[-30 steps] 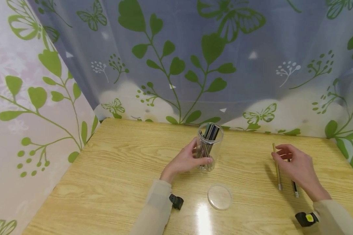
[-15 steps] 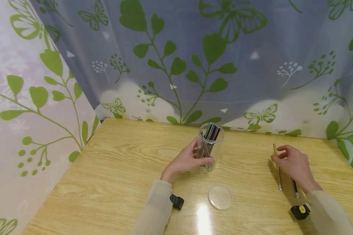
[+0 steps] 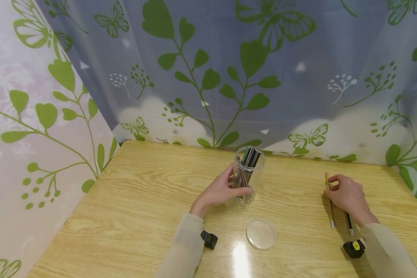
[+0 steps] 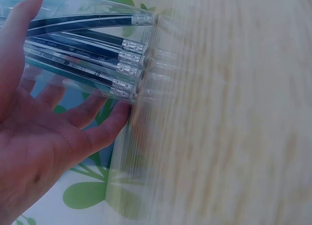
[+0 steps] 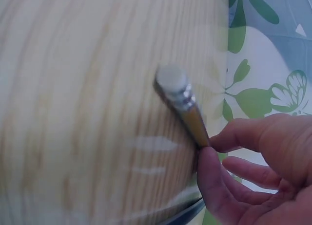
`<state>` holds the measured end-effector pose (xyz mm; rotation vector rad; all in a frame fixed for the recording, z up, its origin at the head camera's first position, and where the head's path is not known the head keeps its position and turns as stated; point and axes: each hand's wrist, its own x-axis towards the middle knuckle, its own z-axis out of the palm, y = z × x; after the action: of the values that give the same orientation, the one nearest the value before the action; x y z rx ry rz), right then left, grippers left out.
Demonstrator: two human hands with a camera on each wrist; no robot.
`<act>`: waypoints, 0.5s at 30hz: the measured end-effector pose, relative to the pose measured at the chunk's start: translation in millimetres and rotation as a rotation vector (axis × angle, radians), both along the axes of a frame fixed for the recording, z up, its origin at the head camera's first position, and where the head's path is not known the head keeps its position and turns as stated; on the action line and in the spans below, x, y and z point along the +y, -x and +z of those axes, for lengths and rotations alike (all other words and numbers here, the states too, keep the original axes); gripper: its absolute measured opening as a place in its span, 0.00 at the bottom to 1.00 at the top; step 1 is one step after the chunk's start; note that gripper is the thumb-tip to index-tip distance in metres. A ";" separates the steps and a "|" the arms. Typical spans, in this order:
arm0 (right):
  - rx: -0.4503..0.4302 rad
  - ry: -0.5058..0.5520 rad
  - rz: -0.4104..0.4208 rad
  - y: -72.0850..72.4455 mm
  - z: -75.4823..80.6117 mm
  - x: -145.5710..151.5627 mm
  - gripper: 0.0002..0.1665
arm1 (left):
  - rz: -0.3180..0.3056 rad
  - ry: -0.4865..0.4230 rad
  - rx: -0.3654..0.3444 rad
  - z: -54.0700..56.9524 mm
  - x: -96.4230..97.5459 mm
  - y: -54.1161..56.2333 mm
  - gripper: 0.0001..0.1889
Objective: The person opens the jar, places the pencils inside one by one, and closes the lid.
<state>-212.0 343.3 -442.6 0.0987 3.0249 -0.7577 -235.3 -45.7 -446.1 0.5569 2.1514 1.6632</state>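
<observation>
My left hand grips a clear cylindrical jar that stands upright on the table, fingers and thumb curled round its lower half. Several dark pencils with white eraser ends pointing down lean inside it. Farther right, my right hand pinches a yellow pencil between thumb and forefinger; its white eraser and metal band point toward the body. Just right of it a black pencil lies on the table, partly hidden under the right hand.
A round clear lid lies on the wooden table in front of the jar. A patterned curtain hangs along the table's back edge, and another patterned cloth stands at the left.
The right hand has shifted slightly, and the yellow pencil in it has moved a little right and toward the body. The left hand and jar have stayed in place.
</observation>
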 end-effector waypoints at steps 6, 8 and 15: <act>-0.053 0.059 -0.030 -0.2 2.9 -0.5 0.33 | -0.002 0.001 0.008 0.2 0.1 -0.9 0.26; -0.062 0.083 -0.042 -1.7 4.4 -1.4 0.34 | 0.000 0.003 0.007 -0.2 -0.2 -0.9 0.27; -0.030 0.146 -0.047 -9.9 15.7 -5.2 0.38 | 0.017 0.016 -0.015 0.5 -1.0 -2.7 0.35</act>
<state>-202.1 338.1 -426.9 0.1772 2.9368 -0.9687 -232.6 -46.7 -445.6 0.5217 2.1629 1.6516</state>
